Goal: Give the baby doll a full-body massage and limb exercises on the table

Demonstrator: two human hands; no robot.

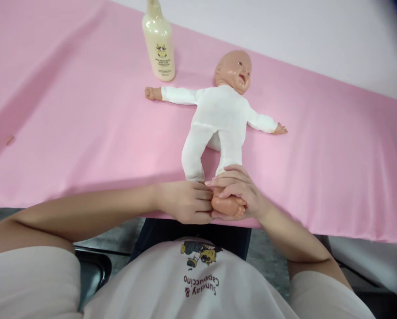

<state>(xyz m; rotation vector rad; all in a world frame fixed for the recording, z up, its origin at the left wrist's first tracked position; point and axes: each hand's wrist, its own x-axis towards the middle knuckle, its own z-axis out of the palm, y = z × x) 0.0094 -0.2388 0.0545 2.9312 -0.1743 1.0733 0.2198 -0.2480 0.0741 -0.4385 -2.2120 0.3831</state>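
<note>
A baby doll (pixel 220 108) in a white cloth suit lies on its back, arms spread and legs toward me. My right hand (pixel 240 188) is closed around one of its feet, fingers over the ankle; the bare sole and toes of that foot (pixel 228 206) face me. Beside it, my left hand (pixel 188 201) has its fingers curled at the ends of the doll's legs, against the held foot. It covers the doll's other foot, so its exact grip is partly hidden.
A pink cloth (pixel 317 177) covers the table. A cream pump bottle (pixel 160 48) with a cow label stands beyond the doll's outstretched arm. At the left lies a small pinkish piece (pixel 9 140). A black chair (pixel 92 270) shows below the table edge.
</note>
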